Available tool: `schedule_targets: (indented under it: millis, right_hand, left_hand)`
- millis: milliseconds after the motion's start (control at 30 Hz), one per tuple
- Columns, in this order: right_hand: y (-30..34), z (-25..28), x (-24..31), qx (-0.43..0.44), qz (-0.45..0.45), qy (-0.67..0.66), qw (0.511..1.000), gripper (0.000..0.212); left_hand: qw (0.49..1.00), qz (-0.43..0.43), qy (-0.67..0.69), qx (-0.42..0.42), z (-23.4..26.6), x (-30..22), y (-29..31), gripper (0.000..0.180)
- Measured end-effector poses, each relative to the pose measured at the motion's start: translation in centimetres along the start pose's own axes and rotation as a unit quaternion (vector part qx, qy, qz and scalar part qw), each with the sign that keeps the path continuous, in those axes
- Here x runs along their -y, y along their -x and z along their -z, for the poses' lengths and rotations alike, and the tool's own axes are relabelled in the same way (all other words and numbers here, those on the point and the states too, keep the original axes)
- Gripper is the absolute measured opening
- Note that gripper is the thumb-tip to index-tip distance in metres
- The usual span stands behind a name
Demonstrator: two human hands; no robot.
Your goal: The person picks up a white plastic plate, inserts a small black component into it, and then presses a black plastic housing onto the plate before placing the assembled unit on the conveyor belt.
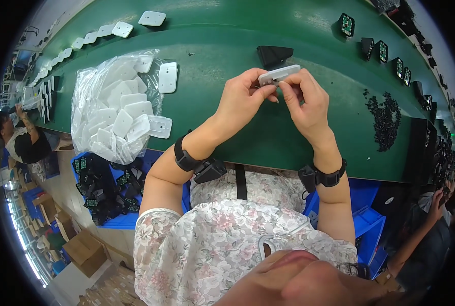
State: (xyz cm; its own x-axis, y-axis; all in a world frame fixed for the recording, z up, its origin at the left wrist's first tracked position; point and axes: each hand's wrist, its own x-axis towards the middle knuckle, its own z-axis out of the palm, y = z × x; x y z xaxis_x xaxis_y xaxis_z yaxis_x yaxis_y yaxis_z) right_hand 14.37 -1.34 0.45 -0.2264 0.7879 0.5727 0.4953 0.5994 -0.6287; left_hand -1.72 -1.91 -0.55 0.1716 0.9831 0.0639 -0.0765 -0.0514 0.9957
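1. Head view, looking down on your green table (202, 76): a black housing (274, 55) lies ahead of you, and places below are told from it.
2. The white plate (283, 74) you hold is just on the near side of the housing, tilted and seen nearly edge-on; whether the two touch cannot be told.
3. What could go wrong: the plate may slip or twist, since only fingertips and thumbs appear to support it. Any small part beneath it could drop; your fingers hide too much to say whether one is there.
4. Well left of the housing, a loose plate (160, 126) juts from the edge of a clear bag (84, 84); a careless sweep of your left hand (241, 98) could knock it.
5. That left hand is nearly closed, thumb and forefinger pinching the held plate's left end.
6. Your right hand (307, 102) is narrow too, fingers curled, thumb and forefinger at its right end.
7. Well right of the housing is a heap of small black parts (384, 120), touched by neither hand.
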Motion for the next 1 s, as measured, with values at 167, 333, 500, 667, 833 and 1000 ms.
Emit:
schedule_targets:
  millis: [167,333,500,667,833,1000]
  right_hand:
    - [0.2,-0.4,0.0,-0.015,0.001,0.033,0.999,0.011]
    - [0.5,-1.1,-0.1,-0.039,-0.006,0.037,0.999,0.014]
    - [0.3,-0.5,-0.3,-0.055,0.010,0.045,0.997,0.019]
    - [-0.1,0.6,-0.5,-0.041,-0.046,-0.058,0.996,0.026]
    - [0.0,1.5,-0.6,0.094,-0.163,-0.104,0.977,0.020]
    - [-0.1,1.4,-1.5,0.114,-0.255,-0.258,0.925,0.020]
  left_hand:
    - [0.998,-0.056,-0.037,-0.013,-0.4,0.6,0.2,0.011]
    - [0.974,-0.161,-0.154,-0.034,-0.5,0.2,0.3,0.009]
    - [0.992,-0.073,-0.099,-0.004,0.1,0.2,0.2,0.011]
    - [0.996,-0.053,-0.063,0.025,0.4,0.0,0.2,0.011]
    - [0.990,-0.030,-0.126,0.058,0.6,0.2,0.1,0.013]
    - [0.997,-0.020,-0.033,0.065,0.7,-0.2,-0.2,0.012]
